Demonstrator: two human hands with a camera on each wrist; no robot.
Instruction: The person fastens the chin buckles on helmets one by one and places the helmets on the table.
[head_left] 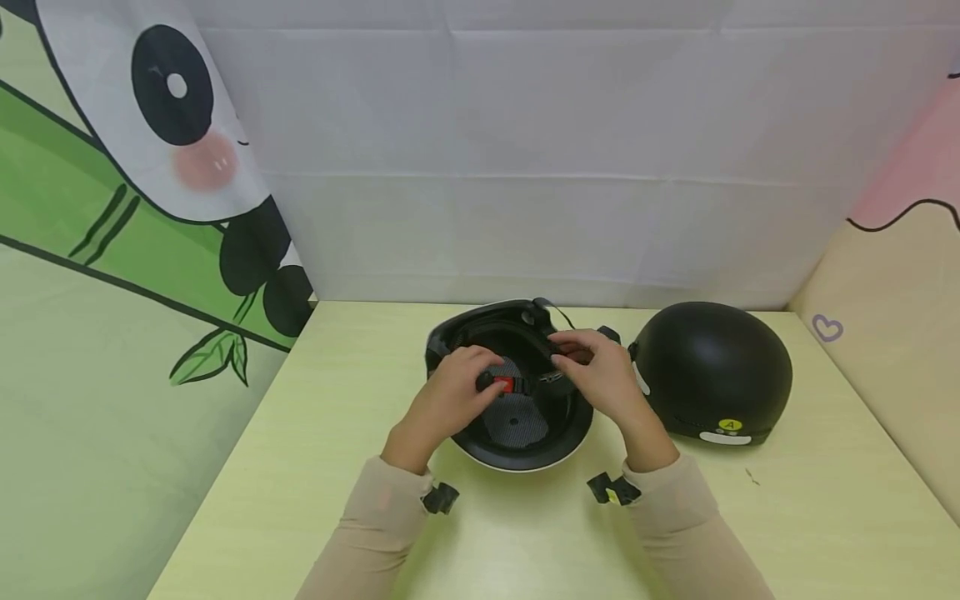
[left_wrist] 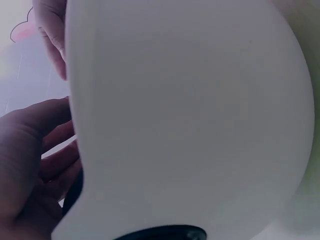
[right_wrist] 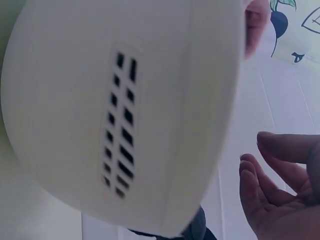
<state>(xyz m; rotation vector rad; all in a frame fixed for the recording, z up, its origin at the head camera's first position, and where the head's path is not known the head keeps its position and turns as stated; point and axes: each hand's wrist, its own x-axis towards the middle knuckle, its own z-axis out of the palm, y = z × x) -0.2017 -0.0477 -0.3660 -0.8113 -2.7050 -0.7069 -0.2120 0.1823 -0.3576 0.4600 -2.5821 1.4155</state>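
In the head view a white-shelled helmet [head_left: 517, 460] lies upside down, its black padded inside facing up. A chin strap with a red-and-black buckle [head_left: 506, 384] lies across the opening. My left hand [head_left: 453, 393] bends over the left side, thumb tip right at the red part, thumb and fingers apart. The right hand [head_left: 603, 373] hovers over the right side, fingers loosely curved near the strap's metal piece [head_left: 551, 377]. In the right wrist view that hand has nothing between thumb and fingertips, beside the white shell [right_wrist: 165, 100]. The left fingertips are hidden behind the shell in the left wrist view.
To the right stands a black helmet [head_left: 712, 367], dome up, with a yellow "A" sticker. Both are on a pale wooden table [head_left: 825, 475]. A white cloth backdrop [head_left: 555, 233] hangs behind the table, and a panda print is at the left.
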